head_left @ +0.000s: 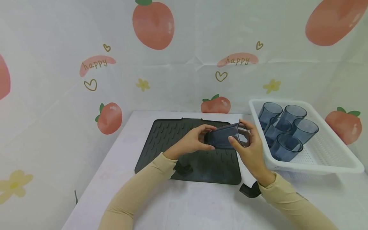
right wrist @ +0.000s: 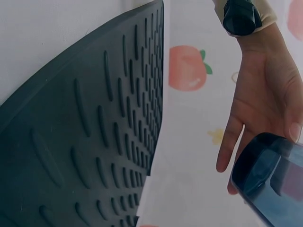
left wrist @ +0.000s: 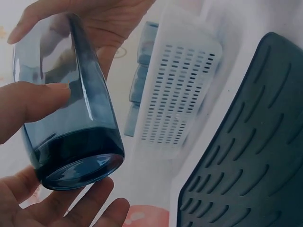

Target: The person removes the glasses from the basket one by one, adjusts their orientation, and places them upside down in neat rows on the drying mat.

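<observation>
A blue-tinted drinking glass (head_left: pixel 221 136) is tilted almost onto its side above the dark ridged mat (head_left: pixel 161 143). Its thick base points toward my left hand (head_left: pixel 192 140), and its mouth faces the right. At the base end, the left thumb and fingers are on opposite sides of the glass. My right hand (head_left: pixel 253 151) grips the rim end, thumb on the near side and fingers over the far side. In the left wrist view the clear glass (left wrist: pixel 80 142) overlaps part of the right hand (left wrist: pixel 106 28) behind it.
At the right stands a white perforated basket (head_left: pixel 330 167) with several similar blue glasses (head_left: pixel 287 148) in its left part. The mat lies flat on a white table (head_left: pixel 201 204), against a wall sheet (head_left: pixel 178 80) printed with fruit. Each wrist carries a black device (head_left: pixel 250 190).
</observation>
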A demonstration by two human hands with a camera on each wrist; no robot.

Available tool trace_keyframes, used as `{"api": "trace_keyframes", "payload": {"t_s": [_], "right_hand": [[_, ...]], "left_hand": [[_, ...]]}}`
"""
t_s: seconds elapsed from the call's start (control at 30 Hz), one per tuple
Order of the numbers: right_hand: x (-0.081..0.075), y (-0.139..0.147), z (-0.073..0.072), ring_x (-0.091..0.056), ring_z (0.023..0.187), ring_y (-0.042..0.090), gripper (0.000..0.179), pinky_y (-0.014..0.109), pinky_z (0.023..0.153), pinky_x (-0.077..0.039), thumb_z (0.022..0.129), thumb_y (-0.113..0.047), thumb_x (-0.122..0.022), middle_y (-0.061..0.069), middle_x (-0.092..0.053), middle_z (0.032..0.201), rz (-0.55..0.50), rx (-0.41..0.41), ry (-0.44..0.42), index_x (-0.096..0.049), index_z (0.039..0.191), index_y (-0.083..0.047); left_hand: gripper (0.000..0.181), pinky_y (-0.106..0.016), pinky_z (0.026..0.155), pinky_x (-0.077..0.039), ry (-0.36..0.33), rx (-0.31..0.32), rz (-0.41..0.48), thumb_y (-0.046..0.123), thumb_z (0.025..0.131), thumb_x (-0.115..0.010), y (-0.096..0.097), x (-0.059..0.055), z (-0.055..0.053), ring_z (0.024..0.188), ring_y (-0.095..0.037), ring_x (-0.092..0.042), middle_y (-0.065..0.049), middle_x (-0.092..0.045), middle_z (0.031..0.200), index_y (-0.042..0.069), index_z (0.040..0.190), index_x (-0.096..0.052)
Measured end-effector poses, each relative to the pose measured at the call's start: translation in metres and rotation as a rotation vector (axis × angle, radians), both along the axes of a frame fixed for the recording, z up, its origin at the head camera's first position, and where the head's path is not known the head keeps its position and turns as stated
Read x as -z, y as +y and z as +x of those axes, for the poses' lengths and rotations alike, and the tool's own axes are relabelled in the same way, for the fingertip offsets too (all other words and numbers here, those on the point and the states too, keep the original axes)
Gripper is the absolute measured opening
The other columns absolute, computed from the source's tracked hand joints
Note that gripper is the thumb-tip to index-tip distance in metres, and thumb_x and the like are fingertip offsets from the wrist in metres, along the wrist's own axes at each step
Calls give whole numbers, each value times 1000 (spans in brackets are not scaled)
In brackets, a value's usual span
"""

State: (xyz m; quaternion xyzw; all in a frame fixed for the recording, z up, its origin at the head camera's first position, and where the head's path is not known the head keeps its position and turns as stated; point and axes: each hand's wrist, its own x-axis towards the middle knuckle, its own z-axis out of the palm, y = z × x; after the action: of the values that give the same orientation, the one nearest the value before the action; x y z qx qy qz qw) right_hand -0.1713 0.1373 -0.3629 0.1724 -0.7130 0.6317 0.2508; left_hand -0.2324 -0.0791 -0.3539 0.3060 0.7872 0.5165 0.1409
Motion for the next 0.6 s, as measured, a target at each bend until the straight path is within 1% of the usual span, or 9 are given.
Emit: {"api": "trace_keyframes", "payload": {"t_s": [0.1,0.3,0.4,0.5,0.6], "right_hand": [[1,-1,-1,-58,111,20,63,13,80,-54,83,11,-66,2,-48,125,-21,-16,7,-42,141,1],[2,-1,-2,-57,109,25,62,13,79,-54,82,13,-64,1,-49,125,-46,-17,30,-43,139,4],[1,-1,-3,-55,110,24,60,13,86,-52,82,14,-62,1,-49,125,-57,-32,32,-42,139,6],[-1,1,-4,-51,110,19,59,13,94,-46,83,14,-59,1,-48,123,-61,-64,19,-40,139,7],[-3,5,-6,-51,106,14,60,13,92,-46,83,14,-58,1,-48,122,-59,-113,-19,-39,139,6]], "left_hand": [[68,-27,85,-54,-5,11,8,11,80,-79,1,2,-1,102,-19,-57,-7,-53,127,15,139,-47],[70,-29,83,-56,-2,30,60,8,78,-80,2,7,-2,100,-21,-56,-10,-53,122,16,139,-46],[70,-29,82,-56,11,8,87,9,77,-82,3,10,-2,100,-21,-56,-9,-54,122,18,138,-49],[69,-28,82,-56,26,-30,107,10,74,-84,2,12,-1,99,-20,-56,-5,-56,123,19,135,-53],[68,-28,82,-56,42,-57,115,12,73,-86,1,12,2,99,-20,-56,-3,-57,124,20,133,-55]]}}
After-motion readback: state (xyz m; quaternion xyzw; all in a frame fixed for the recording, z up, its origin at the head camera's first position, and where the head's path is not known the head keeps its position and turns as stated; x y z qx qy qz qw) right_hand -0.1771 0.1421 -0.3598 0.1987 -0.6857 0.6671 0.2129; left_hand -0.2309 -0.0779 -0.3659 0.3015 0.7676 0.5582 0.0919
